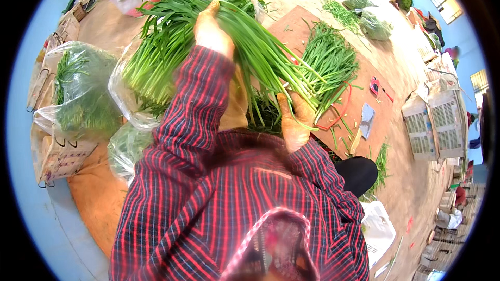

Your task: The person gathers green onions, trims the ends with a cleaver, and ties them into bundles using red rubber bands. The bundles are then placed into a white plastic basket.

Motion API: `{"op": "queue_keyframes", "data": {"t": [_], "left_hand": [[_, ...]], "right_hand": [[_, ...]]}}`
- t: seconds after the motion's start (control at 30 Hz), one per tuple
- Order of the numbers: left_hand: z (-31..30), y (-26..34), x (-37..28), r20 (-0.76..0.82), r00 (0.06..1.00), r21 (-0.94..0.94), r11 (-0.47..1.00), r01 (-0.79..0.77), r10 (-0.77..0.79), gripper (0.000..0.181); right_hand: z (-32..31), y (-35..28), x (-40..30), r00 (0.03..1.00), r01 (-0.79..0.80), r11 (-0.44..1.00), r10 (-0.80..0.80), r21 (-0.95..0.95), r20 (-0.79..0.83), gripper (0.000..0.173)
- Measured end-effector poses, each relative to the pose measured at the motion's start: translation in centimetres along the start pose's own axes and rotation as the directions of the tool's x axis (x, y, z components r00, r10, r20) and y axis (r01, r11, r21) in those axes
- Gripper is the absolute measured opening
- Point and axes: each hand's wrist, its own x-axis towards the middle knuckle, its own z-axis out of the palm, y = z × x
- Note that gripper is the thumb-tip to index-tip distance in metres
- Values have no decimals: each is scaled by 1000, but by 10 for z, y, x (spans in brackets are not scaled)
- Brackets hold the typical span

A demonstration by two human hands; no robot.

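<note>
A long bunch of green leafy stalks, like garlic chives, spans both hands. My left hand is closed around its leafy part, at the upper left. Lower right, my right hand grips the pale stem ends, thumb on top. More stalks are heaped in an open clear plastic bag left of my left forearm. Right of my right hand, a pile of green stalks lies on a reddish-brown board. Near it on the board are a red loop and a cleaver-like knife with a wooden handle.
Filled plastic bags of greens stand at the left. A small red device lies on the board. Woven sacks and crates stand at the right, a white plastic crate at the lower right. Other people are far off at the right.
</note>
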Motion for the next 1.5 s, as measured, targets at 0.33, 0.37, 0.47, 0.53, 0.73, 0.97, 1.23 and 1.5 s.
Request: {"op": "queue_keyframes", "data": {"t": [0.33, 0.37, 0.47, 0.53, 0.73, 0.97, 1.23, 1.5], "left_hand": [[26, 22, -54, -81, 996, 55, 998, -41, 46, 37], [21, 29, -40, -64, 997, 31, 998, -50, 52, 36], [12, 34, -6, -13, 983, -34, 983, -182, 181, 31], [9, 38, -4, -51, 975, -28, 976, -216, 214, 30], [14, 26, -10, -40, 982, 20, 983, -184, 185, 30], [7, 32, -6, -46, 981, -7, 981, -191, 191, 29], [5, 20, 8, -35, 989, -26, 989, -145, 144, 27], [19, 7, -27, 33, 994, -48, 994, -103, 105, 28]], "right_hand": [[-58, 22, -57, 825, -496, 860, 425, 118, 371, 13], [-72, 38, -67, 787, -400, 916, 361, -31, 501, 16], [-125, 63, -81, 524, 11, 908, 352, -419, 775, 40], [-133, 29, -50, 695, -102, 891, 382, -442, 610, 39], [-89, -31, 36, 945, -191, 968, 225, -161, 237, 31], [-71, 23, -31, 658, -650, 755, 614, -82, 437, 27], [-56, 18, -46, 709, -540, 837, 395, 89, 585, 55], [35, -26, 24, 742, -657, 458, 534, 599, 405, 29]]}}
